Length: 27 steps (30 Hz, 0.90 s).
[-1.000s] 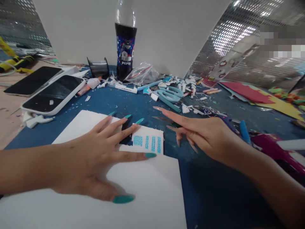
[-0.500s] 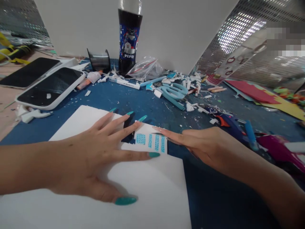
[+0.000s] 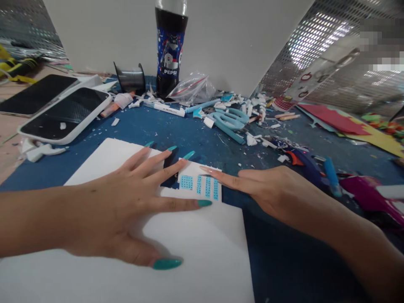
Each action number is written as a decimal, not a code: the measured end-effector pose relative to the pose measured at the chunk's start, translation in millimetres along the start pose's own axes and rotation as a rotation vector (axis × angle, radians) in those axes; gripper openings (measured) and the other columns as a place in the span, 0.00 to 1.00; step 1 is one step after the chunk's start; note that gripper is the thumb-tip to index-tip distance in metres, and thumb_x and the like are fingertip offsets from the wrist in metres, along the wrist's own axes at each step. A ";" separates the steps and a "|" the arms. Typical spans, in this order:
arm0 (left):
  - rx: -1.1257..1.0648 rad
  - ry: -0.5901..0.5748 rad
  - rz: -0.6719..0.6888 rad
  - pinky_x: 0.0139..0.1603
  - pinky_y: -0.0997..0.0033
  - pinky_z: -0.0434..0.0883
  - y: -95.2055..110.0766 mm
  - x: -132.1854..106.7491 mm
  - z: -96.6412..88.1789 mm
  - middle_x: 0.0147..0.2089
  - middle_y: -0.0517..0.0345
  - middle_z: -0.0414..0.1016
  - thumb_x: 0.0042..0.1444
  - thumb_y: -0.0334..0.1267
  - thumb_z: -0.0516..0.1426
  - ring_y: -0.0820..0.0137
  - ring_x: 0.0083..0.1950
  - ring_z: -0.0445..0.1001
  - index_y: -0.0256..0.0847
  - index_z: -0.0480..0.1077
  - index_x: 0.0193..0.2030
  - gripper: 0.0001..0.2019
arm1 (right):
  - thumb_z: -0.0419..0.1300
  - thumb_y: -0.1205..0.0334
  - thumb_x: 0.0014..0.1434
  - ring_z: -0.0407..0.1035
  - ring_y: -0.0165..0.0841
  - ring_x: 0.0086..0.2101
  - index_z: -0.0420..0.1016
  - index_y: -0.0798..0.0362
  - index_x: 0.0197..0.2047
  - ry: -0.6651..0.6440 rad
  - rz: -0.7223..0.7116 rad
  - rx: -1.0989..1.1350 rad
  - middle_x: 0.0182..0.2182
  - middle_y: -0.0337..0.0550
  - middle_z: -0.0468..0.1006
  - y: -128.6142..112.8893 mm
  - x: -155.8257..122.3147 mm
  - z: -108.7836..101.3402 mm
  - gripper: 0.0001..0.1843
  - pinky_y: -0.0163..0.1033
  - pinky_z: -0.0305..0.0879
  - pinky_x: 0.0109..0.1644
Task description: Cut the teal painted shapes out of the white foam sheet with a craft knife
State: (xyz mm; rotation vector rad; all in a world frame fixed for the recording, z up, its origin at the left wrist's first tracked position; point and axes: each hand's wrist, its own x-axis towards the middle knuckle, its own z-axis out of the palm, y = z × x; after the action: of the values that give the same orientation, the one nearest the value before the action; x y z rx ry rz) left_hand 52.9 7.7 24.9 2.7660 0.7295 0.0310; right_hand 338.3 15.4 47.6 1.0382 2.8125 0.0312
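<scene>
My left hand (image 3: 126, 206) lies flat with fingers spread on a large white board (image 3: 202, 252); its nails are teal. Beyond the board's edge, between my hands, is a small white piece (image 3: 191, 167) bearing several light-blue dotted patches (image 3: 187, 182). My left fingers rest beside and over its left and near edges. From the right reaches my right hand (image 3: 261, 183), its index finger stretched along the far part of the small piece and its other fingers curled under. A thin dark sliver shows below that fingertip; what the hand grips is mostly hidden.
Light-blue scissors (image 3: 227, 120) and white scraps lie behind the hands. A Pepsi bottle (image 3: 170, 54), a black spool (image 3: 130, 79) and a plastic bag (image 3: 194, 89) stand or lie farther back. Two phones (image 3: 67, 112) are left. Coloured sheets (image 3: 334, 120) lie right.
My right index finger has slid slightly left along the small piece. My left hand keeps its place on the board.
</scene>
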 end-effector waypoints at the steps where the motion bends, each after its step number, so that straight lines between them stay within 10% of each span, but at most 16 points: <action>1: 0.002 -0.001 0.003 0.56 0.20 0.46 -0.2 -0.1 0.3 0.73 0.51 0.42 0.52 0.62 0.55 0.29 0.68 0.41 0.68 0.46 0.67 0.37 | 0.48 0.73 0.58 0.66 0.31 0.19 0.60 0.45 0.65 -0.021 -0.002 -0.020 0.22 0.39 0.73 0.4 -0.2 0.1 0.31 0.36 0.48 0.21; 27: 0.035 -0.020 0.006 0.55 0.20 0.46 1.5 -1.7 -0.3 0.73 0.50 0.40 0.54 0.59 0.54 0.31 0.68 0.40 0.67 0.43 0.68 0.36 | 0.52 0.76 0.56 0.61 0.26 0.18 0.52 0.42 0.67 0.040 -0.066 -0.232 0.21 0.32 0.68 0.2 0.1 4.4 0.38 0.35 0.39 0.21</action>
State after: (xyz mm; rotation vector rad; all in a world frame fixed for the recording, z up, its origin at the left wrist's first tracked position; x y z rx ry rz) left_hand 52.1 5.7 25.6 2.7973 0.7232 -0.0081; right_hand 338.9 15.4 43.3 0.9007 2.7915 0.3655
